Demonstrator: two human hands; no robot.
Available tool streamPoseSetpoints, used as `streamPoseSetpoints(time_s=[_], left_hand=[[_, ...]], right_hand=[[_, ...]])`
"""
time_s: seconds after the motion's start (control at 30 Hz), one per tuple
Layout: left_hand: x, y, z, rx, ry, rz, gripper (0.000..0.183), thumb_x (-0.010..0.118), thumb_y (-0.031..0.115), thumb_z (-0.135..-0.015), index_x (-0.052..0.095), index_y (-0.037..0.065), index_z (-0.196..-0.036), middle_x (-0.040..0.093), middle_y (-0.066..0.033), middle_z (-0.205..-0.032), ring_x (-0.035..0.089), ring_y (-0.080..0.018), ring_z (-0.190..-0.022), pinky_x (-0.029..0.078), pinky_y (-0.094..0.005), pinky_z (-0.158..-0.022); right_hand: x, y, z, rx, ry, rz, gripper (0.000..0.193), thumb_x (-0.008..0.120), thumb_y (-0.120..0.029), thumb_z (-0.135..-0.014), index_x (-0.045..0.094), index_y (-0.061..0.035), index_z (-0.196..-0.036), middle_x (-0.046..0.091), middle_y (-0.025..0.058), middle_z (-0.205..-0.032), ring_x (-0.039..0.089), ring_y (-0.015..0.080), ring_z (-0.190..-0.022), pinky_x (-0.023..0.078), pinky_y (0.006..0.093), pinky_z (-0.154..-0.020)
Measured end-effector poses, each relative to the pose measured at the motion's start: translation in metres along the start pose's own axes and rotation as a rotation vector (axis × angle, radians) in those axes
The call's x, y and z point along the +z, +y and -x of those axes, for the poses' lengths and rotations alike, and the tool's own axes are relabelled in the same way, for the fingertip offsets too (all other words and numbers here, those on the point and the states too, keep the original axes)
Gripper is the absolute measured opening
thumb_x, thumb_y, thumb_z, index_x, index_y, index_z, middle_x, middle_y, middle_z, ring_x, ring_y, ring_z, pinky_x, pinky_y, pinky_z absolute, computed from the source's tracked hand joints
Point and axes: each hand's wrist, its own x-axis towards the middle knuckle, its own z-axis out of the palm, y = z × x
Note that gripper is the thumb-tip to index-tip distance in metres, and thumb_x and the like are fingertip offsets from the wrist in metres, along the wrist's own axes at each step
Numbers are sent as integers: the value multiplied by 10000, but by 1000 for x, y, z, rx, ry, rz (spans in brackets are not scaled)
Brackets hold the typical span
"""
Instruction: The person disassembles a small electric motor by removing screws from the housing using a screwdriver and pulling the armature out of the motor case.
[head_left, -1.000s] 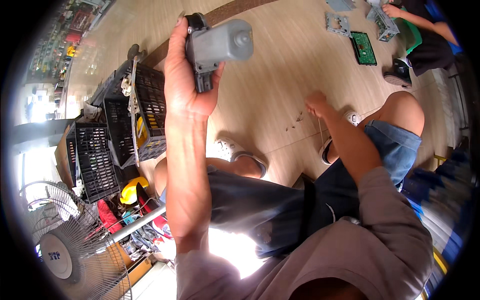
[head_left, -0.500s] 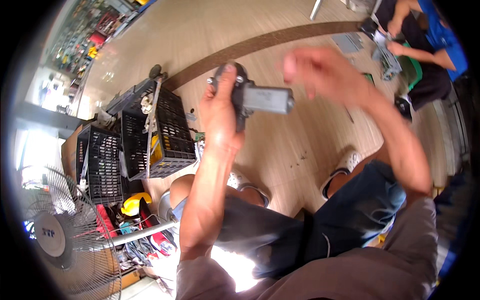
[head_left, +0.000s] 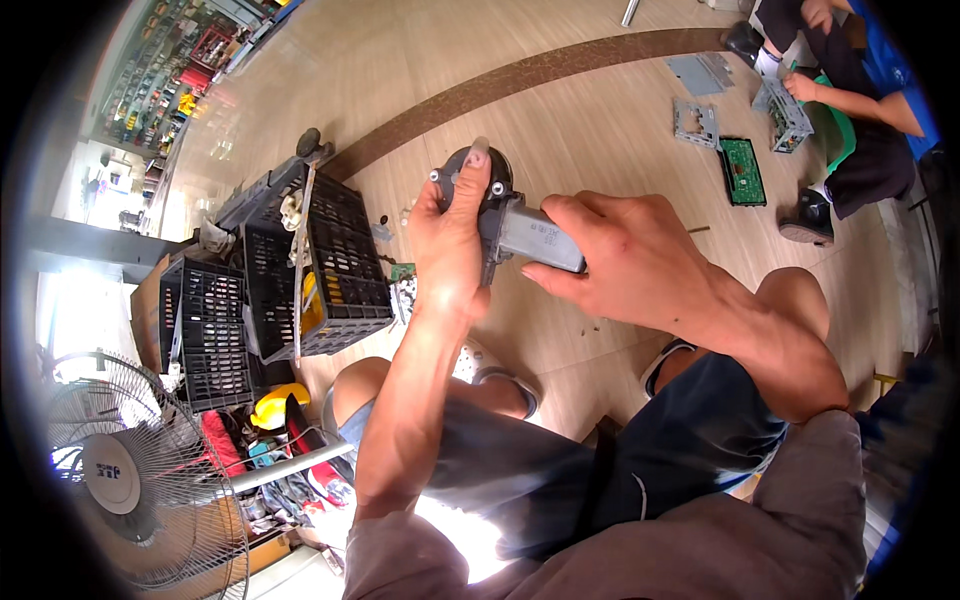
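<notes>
I hold a small geared electric motor (head_left: 540, 236) up in front of me, above the floor. It has a silver-grey body and a round black gear housing with shiny screw heads. My left hand (head_left: 449, 242) is wrapped round the black housing, its thumb lying over the top. From the right, my right hand (head_left: 630, 254) grips the silver body, thumb below and fingers above. The palm side of each hand, and the housing's far side, are hidden.
Black plastic crates (head_left: 335, 265) stand on the left, with a standing fan (head_left: 112, 472) nearer me. A green circuit board (head_left: 742, 172) and metal brackets (head_left: 697, 122) lie on the floor at right, by a seated co-worker in a blue shirt (head_left: 893, 68) handling a metal frame (head_left: 786, 118).
My right hand has come down and left from the air and taken hold of the motor's silver body. The motor has tilted, its silver end lower. The co-worker's hands have shifted.
</notes>
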Motion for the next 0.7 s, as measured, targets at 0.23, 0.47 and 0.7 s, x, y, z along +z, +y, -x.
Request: streamPoseSetpoints(time_s=[0.23, 0.47, 0.7], left_hand=[[4, 11, -2, 61, -47, -43, 268, 760, 250, -908, 666, 22, -1013, 676, -31, -854, 617, -101, -694, 506, -257, -606], [3, 18, -5, 106, -45, -29, 213, 760, 207, -905, 681, 24, -982, 676, -21, -832, 605, -83, -676, 491, -243, -594], [1, 17, -7, 115, -21, -19, 239, 775, 206, -890, 676, 10, -983, 676, -28, -825, 607, -83, -666, 490, -235, -594]], right_hand=[[3, 9, -6, -166, 166, -41, 325, 759, -285, -769, 615, -16, -882, 617, 100, -648, 639, 294, -572, 501, 382, -502], [0, 3, -13, -171, 160, 24, 323, 763, -296, -761, 607, -20, -825, 614, 93, -615, 639, 287, -553, 500, 380, -490], [4, -7, -9, -97, 207, 146, 349, 756, -341, -782, 604, -27, -794, 643, 99, -618, 651, 260, -518, 505, 368, -456]])
